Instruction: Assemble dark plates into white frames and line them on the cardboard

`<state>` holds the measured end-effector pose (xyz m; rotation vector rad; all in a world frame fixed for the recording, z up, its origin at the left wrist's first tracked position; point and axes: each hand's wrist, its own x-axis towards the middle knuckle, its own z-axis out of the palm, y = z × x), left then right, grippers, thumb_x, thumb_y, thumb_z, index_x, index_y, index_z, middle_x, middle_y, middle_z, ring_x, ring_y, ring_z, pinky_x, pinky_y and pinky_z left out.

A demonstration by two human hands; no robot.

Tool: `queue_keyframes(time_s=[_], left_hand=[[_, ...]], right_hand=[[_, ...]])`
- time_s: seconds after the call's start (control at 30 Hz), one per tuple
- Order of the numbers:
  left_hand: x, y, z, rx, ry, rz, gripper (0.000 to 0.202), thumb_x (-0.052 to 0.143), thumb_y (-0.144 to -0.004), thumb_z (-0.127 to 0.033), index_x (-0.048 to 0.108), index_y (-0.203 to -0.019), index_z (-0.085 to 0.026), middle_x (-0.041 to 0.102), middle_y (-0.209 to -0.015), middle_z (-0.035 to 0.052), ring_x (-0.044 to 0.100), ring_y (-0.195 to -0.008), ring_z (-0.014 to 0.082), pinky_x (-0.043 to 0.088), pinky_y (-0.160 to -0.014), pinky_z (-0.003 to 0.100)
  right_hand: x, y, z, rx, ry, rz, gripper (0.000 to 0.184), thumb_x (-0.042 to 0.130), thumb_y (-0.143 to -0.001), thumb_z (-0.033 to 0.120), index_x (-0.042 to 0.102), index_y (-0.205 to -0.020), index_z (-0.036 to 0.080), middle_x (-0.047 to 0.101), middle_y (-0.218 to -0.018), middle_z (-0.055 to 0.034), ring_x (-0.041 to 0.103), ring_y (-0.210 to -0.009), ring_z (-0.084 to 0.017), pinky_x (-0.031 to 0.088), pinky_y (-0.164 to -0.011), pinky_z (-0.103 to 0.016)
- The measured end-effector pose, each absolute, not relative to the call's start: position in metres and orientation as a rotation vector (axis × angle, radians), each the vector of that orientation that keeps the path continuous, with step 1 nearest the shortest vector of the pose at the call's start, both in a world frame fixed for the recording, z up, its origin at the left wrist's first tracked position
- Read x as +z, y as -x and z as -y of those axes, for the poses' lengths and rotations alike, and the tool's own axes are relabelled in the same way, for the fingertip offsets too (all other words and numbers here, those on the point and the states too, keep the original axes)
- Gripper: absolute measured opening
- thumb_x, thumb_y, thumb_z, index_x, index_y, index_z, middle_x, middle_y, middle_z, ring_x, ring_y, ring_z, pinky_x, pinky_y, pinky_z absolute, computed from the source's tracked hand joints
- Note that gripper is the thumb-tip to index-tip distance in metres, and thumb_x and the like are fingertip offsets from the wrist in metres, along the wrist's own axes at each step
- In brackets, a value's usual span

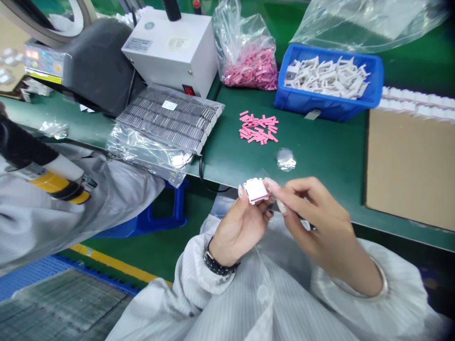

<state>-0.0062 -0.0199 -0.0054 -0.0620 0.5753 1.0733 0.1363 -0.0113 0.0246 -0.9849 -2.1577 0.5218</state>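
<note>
White-framed pink square sits at lower centre of the frame, its one edge clamped between the thumb and fingers of the left hand, its other edge pinched by the fingertips of the right hand. Above it, on the green workbench, lie a foil scrap and loose pink strips. Upper right holds a blue bin of white parts; far left, a co-worker's grey sleeve

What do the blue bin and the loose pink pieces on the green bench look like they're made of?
The blue bin looks like moulded plastic: glossy, with smoothly formed walls. The pink pieces look matte, perhaps rubber or foam, though the look leaves that open.
</note>
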Motion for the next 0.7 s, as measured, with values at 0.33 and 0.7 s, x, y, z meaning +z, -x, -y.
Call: queue_keyframes(time_s=[0.33, 0.7], left_hand=[[-0.005, 0.004, 0.019, 1.100, 0.066, -0.584, 0.042, 0.081, -0.060, -0.047, 0.069, -0.090, -0.021, 0.063, -0.091, -0.0009, 0.055, -0.084, 0.0122, 0.041, -0.075, 0.025], [-0.009, 0.007, 0.021, 1.191, -0.066, -0.656, 0.039, 0.077, -0.068, -0.045, 0.069, -0.093, -0.016, 0.062, -0.084, 0.0023, 0.054, -0.079, 0.0125, 0.041, -0.072, 0.024]], right_hand=[[0.018, -0.131, 0.020, 0.062, 1.132, 2.287, 0.061, 0.048, -0.084, -0.001, 0.042, -0.140, 0.024, 0.052, -0.090, -0.0083, 0.048, -0.079, -0.020, 0.047, -0.067, -0.035], [0.018, -0.126, -0.002, 0.312, 0.972, 2.127, 0.052, 0.062, -0.086, 0.025, 0.046, -0.136, 0.026, 0.053, -0.104, -0.0096, 0.054, -0.092, -0.022, 0.050, -0.075, -0.038]])
